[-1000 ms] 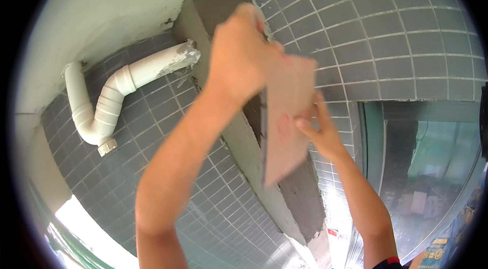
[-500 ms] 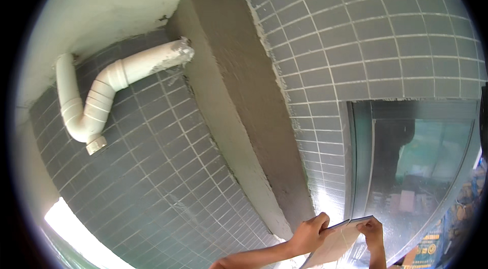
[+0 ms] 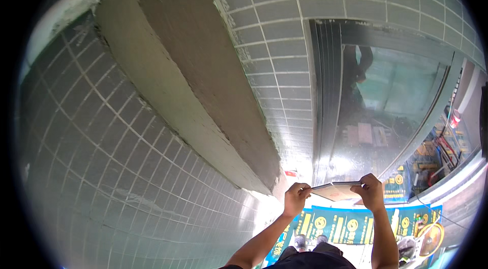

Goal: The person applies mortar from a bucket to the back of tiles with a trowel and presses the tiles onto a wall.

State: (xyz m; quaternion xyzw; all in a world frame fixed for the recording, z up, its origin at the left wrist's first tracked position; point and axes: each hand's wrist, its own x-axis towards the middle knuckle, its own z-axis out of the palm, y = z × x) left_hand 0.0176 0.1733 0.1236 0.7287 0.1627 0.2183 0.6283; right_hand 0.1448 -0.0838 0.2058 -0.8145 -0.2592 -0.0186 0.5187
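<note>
A thin tile (image 3: 333, 193), its pale beige back showing and its far edge dark grey, is held out in front of me between both hands. A break shows near the middle of that edge, with the two sides at a slight angle; I cannot tell whether it is split right through. My left hand (image 3: 296, 200) pinches the tile's left end between thumb and fingers. At the right end, my right hand (image 3: 370, 194) grips it with bent fingers. The tile's underside is hidden.
A mortar-coated pipe column (image 3: 188, 76) runs down beside the grey tiled wall (image 3: 122, 111). To the right is a glass sliding door (image 3: 391, 116). Blue-green protective sheeting (image 3: 335, 223) covers floor below. A round yellow-rimmed object (image 3: 431, 238) lies lower right.
My view has tilted down, bringing the floor and my feet into sight. The tile, steeply tilted before, is now flatter, with both hands still on its ends.
</note>
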